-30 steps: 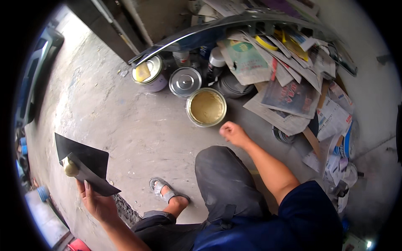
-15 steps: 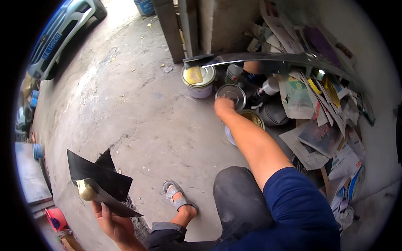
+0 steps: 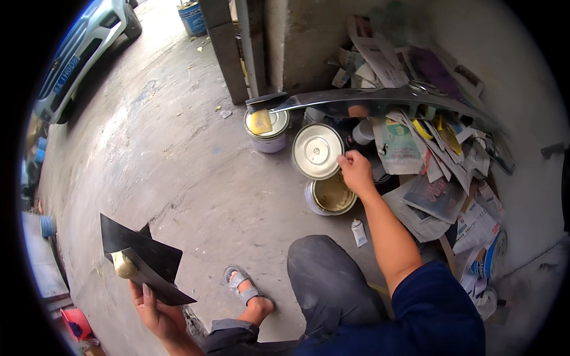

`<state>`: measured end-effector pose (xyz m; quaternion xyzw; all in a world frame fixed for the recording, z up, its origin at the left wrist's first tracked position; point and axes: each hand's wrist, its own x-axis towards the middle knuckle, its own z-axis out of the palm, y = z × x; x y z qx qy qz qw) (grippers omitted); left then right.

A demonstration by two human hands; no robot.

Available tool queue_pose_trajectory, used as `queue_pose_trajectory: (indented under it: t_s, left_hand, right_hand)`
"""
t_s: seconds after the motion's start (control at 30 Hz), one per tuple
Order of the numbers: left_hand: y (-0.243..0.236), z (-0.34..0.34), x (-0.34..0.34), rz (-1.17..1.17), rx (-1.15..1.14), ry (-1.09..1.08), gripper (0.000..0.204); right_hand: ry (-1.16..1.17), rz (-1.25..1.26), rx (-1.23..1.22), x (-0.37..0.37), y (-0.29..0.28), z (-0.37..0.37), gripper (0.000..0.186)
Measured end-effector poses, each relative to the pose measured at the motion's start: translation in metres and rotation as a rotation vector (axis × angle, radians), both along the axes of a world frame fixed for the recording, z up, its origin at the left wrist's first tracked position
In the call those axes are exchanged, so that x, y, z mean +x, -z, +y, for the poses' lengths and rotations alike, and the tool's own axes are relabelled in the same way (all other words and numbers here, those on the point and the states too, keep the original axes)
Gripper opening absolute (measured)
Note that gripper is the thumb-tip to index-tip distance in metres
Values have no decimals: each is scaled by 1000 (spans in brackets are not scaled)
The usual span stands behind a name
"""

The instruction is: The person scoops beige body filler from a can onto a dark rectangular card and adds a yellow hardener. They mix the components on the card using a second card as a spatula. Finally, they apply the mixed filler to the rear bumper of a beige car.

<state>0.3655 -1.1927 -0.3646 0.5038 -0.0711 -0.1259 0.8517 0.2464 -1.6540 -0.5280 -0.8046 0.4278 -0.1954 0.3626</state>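
Observation:
My left hand (image 3: 155,305) grips dark flat plates (image 3: 145,249), one bearing a lump of beige paste (image 3: 123,265). My right hand (image 3: 356,175) pinches a round, pale metal lid (image 3: 316,151) at its right rim, above and behind an open can (image 3: 329,197) of beige paste. Just right of that can, a white tube (image 3: 358,234) lies on the floor. A lidded tin (image 3: 267,143) with a yellow pad (image 3: 261,123) on top stands behind, to the left.
A long dark panel (image 3: 380,102) spans above the cans. Newspapers (image 3: 437,202) heap at the right. A silver car (image 3: 89,53) stands upper left, a blue drum (image 3: 193,21) beside a post (image 3: 225,59), and a red bucket (image 3: 76,322) lower left.
My right hand reached forward to the lid and now has it lifted, turned pale side up, and moved toward the open can. The view swung left; my left hand keeps hold of the plates.

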Motion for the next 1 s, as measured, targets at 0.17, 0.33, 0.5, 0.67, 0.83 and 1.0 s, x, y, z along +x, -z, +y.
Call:
queue_pose_trajectory:
  t_s: [0.17, 0.33, 0.5, 0.67, 0.83, 1.0]
  left_hand:
    - [-2, -26, 1, 6, -19, 47, 47]
    - [2, -45, -2, 0, -15, 118, 46]
    - [5, -52, -5, 14, 12, 114, 47]
    - [6, -64, -6, 15, 14, 126, 45]
    - [10, -62, -5, -10, 12, 137, 45]
    - [17, -59, -1, -40, 17, 205, 42]
  right_hand:
    - [267, -69, 641, -93, 54, 21, 19]
    - [341, 1, 549, -117, 89, 29, 20]
    - [150, 218, 57, -112, 69, 34, 21]
    - [-247, 180, -284, -105, 63, 45, 29]
    - [-49, -62, -44, -107, 55, 36, 30]
    - [257, 190, 187, -181, 139, 17, 22]
